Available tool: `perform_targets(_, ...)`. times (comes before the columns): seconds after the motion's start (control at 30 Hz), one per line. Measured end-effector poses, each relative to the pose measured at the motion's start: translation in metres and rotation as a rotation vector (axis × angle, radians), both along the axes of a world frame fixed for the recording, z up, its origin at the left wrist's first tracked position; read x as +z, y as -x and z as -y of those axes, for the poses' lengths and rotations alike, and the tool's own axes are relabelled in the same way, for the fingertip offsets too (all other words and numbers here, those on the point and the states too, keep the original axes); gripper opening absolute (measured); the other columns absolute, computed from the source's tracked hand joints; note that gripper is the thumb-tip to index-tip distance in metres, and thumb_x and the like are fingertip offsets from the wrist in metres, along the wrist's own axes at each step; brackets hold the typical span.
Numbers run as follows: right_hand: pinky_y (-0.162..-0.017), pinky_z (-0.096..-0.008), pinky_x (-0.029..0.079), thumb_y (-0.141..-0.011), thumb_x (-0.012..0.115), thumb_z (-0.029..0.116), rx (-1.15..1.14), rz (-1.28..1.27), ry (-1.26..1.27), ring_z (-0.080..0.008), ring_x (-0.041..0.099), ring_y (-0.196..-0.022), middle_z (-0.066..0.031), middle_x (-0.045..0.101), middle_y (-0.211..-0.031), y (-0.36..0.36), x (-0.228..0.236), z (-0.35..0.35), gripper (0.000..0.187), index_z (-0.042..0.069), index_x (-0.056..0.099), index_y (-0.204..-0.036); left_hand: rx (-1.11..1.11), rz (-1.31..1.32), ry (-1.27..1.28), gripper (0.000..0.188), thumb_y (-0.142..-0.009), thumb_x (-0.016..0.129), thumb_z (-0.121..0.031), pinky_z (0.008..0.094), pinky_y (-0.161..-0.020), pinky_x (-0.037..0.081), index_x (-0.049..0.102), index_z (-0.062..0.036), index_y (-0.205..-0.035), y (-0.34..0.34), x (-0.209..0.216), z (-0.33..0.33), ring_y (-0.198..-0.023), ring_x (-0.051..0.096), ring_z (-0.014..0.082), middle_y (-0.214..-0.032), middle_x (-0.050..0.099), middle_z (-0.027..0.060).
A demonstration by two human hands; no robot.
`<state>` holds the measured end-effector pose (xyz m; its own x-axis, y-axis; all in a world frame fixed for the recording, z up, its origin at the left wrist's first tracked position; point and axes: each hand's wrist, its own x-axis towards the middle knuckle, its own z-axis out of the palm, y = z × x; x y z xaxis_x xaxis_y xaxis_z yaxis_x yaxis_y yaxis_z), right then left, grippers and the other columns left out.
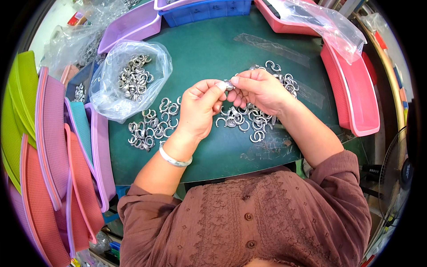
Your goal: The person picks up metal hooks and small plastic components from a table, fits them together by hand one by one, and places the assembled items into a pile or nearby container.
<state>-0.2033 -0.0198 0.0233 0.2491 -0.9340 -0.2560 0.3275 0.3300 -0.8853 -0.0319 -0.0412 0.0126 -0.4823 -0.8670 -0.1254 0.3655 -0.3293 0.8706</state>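
Observation:
Over the middle of the table, my left hand [198, 107] and my right hand [262, 91] meet fingertip to fingertip. Thumbs and forefingers of both pinch one small shiny silver metal piece [228, 85], which looks like an open C-shaped ring; the fingers partly cover it. Similar C-shaped metal rings lie in a loose pile [153, 127] left of my left hand. A second pile [254, 119] spreads below and behind my right hand. Beyond my left hand stands an open clear plastic bag [159, 71] holding more metal pieces [134, 79].
Across the green tabletop [204, 53], a purple tray [133, 26], a blue tray [207, 15] and a pink tray [284, 26] line the far edge. Another pink tray [340, 89] stands at the right. Several coloured baskets [53, 133] are stacked at the left; a fan [393, 173] is at the lower right.

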Motion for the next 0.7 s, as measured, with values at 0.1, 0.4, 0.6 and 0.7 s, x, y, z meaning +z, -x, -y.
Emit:
perform_targets(0.1, -0.052, -0.0213, 0.045, -0.088, 0.052, 0.016, 0.013, -0.034, -0.004, -0.0117, 0.056, -0.059, -0.0093, 0.061, -0.072, 0.0, 0.002, 0.0, 0.02, -0.003, 0.058, -0.085, -0.058, -0.08, -0.15, 0.011, -0.085, 0.055, -0.013, 0.0177, -0.044, 0.03, 0.058, -0.0028, -0.084, -0.004, -0.001, 0.005, -0.05, 0.041, 0.0052, -0.067, 0.054, 0.0005)
perform_targets(0.4, -0.049, -0.02, 0.043, -0.087, 0.052, 0.017, 0.011, -0.152, 0.045, -0.01, 0.055, -0.057, -0.0064, 0.06, -0.068, -0.001, 0.001, -0.001, 0.022, -0.002, 0.06, -0.082, -0.15, -0.182, -0.302, 0.011, -0.085, 0.053, -0.013, 0.0192, -0.043, 0.03, 0.056, -0.003, -0.081, -0.008, -0.002, 0.012, -0.051, 0.041, 0.0065, -0.068, 0.053, 0.0018)
perform_targets(0.6, -0.057, -0.02, 0.044, -0.088, 0.052, 0.016, 0.011, -0.317, 0.159, -0.0081, 0.054, -0.064, -0.0042, 0.061, -0.073, -0.001, 0.003, -0.002, 0.02, -0.001, 0.061, -0.088, -0.149, -0.179, -0.302, 0.013, -0.084, 0.052, -0.015, 0.0191, -0.043, 0.029, 0.055, -0.0032, -0.08, -0.01, -0.005, 0.014, -0.051, 0.039, 0.0072, -0.067, 0.051, 0.0016)
perform_targets(0.7, -0.061, -0.0207, 0.045, -0.085, 0.055, 0.011, -0.037, -0.424, 0.324, -0.0085, 0.054, -0.068, -0.0033, 0.06, -0.074, -0.003, 0.0, -0.003, 0.019, -0.002, 0.058, -0.097, -0.151, -0.209, -0.355, 0.013, -0.085, 0.052, -0.015, 0.0191, -0.043, 0.03, 0.055, -0.0029, -0.081, -0.01, -0.007, 0.015, -0.051, 0.039, 0.0072, -0.068, 0.051, 0.0017)
